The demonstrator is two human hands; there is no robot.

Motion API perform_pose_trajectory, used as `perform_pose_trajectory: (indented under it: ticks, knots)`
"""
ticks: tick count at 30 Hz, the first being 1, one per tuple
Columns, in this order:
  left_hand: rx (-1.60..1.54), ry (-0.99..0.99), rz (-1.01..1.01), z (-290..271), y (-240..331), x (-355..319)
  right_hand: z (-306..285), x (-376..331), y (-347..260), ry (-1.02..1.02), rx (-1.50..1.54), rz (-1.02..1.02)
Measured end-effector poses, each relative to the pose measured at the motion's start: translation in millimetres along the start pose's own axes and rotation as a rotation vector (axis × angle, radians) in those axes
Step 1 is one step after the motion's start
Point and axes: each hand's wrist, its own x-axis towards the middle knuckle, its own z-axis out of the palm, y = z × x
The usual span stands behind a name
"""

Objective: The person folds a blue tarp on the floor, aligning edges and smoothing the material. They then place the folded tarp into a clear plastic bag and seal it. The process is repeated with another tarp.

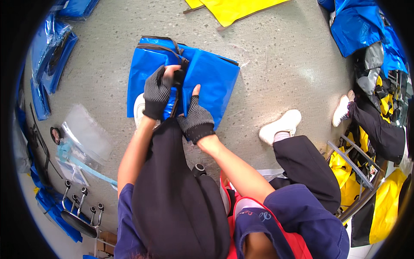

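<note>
A folded blue tarpaulin bag (211,77) with black straps rests on my left knee above the grey floor. My left hand (158,93), in a grey fingerless glove, grips the black strap (177,75) at the bag's middle. My right hand (196,116), gloved the same way, presses flat on the bag just right of the strap, thumb pointing up. My legs in black trousers fill the lower middle of the view.
Blue bags are stacked at far left (51,56) and top right (358,26). Yellow bags lie at top (233,8) and lower right (384,207). Clear plastic sleeves (84,138) lie on the floor at left. Another person's legs and white shoe (343,110) are at right.
</note>
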Motion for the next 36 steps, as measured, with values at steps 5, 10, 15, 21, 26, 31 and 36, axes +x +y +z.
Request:
perform_pose_trajectory:
  ticks: [5, 10, 15, 21, 26, 31, 36]
  knots:
    - [0.389, 0.198, 0.369, 25.5, -49.7, 5.4, 41.8, 34.1, 9.7, -0.015, -0.101, -0.015]
    - [0.972, -0.200, 0.144, 15.6, -78.6, 38.0, 21.2, 24.3, 2.4, 0.003, -0.434, -0.158]
    - [1.016, -0.193, 0.214, -0.8, -99.3, 44.3, 41.5, 37.0, 32.8, 0.287, -0.492, -0.668]
    - [1.057, -0.116, 0.315, -4.1, -91.0, 48.1, 27.5, 44.6, 38.7, 0.156, -0.594, -0.634]
    - [1.073, 0.028, 0.343, -9.4, -91.7, 34.9, -25.3, 86.1, 49.5, 0.413, -0.406, -0.790]
    - [0.740, 0.001, -0.013, 28.2, -67.3, -36.6, -114.5, 158.8, 57.5, -0.181, -0.050, -0.418]
    - [0.328, -0.458, -0.505, 17.3, -64.6, -78.9, -135.2, 171.2, 73.2, -0.428, -0.001, -0.266]
